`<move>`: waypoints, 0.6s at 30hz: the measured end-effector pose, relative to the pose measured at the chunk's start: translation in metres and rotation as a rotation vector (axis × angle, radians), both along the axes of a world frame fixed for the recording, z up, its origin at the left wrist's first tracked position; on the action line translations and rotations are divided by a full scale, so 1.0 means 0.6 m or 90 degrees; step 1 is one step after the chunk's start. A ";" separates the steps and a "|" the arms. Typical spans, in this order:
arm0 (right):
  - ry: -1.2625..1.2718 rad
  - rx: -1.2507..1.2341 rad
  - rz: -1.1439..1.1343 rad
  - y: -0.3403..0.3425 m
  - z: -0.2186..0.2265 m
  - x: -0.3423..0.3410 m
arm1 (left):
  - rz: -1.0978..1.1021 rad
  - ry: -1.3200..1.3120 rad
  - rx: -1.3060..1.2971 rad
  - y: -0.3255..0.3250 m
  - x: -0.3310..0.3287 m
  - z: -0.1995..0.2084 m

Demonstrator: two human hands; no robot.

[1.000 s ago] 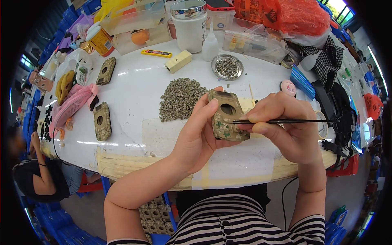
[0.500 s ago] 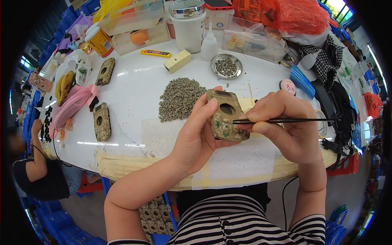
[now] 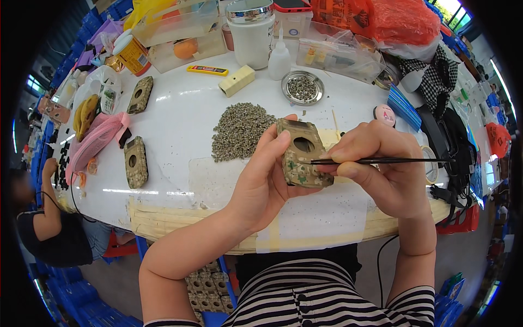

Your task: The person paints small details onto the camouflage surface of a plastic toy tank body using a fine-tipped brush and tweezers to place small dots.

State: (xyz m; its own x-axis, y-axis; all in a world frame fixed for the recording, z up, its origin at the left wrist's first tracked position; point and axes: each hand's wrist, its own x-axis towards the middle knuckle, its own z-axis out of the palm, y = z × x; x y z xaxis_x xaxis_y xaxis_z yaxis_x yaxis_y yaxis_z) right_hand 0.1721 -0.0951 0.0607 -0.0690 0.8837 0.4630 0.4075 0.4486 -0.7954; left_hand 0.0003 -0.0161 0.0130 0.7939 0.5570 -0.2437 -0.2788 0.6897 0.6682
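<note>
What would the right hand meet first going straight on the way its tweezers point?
The right hand, tweezers leading, would likely meet the camouflage-patterned case held in the left hand; they overlap it in view, though depth leaves contact unclear.

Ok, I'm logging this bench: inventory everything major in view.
Rectangular holed casing: one, camouflage, left hand
Slim straight tweezers: one, black, right hand
Tabletop: one, white, centre
Matching casings: two, camouflage, tabletop left
Tiny-part heap: one, greyish, centre
Round metal dish: one, silver, back-right of heap
Large lidded cylinder: one, white, tabletop's far side
Mesh pouch: one, pink, left
Plastic bags: several, red, far right
Co-worker: one, black top, left
Left hand: one, bare, around casing
Right hand: one, bare, gripping tweezers
</note>
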 end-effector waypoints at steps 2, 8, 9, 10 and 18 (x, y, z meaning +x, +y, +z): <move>-0.002 0.000 -0.001 0.000 0.000 0.000 | -0.001 0.003 -0.002 0.000 0.000 0.001; 0.008 0.002 0.001 0.000 0.000 0.000 | 0.000 0.005 0.002 -0.001 -0.001 0.001; 0.006 0.002 -0.001 -0.001 -0.001 0.000 | 0.000 0.003 0.002 -0.001 -0.001 0.001; 0.004 0.001 -0.003 -0.001 -0.001 0.000 | 0.000 0.000 0.003 -0.001 -0.001 0.001; -0.012 0.001 -0.008 -0.001 -0.003 0.001 | -0.002 0.009 0.003 -0.001 0.000 0.000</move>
State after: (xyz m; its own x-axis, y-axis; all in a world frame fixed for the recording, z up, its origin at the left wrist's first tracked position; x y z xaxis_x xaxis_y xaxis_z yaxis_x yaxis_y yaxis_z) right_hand 0.1725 -0.0955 0.0590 -0.0674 0.8837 0.4632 0.4280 0.4450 -0.7867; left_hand 0.0001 -0.0165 0.0132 0.7925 0.5553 -0.2521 -0.2666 0.6873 0.6757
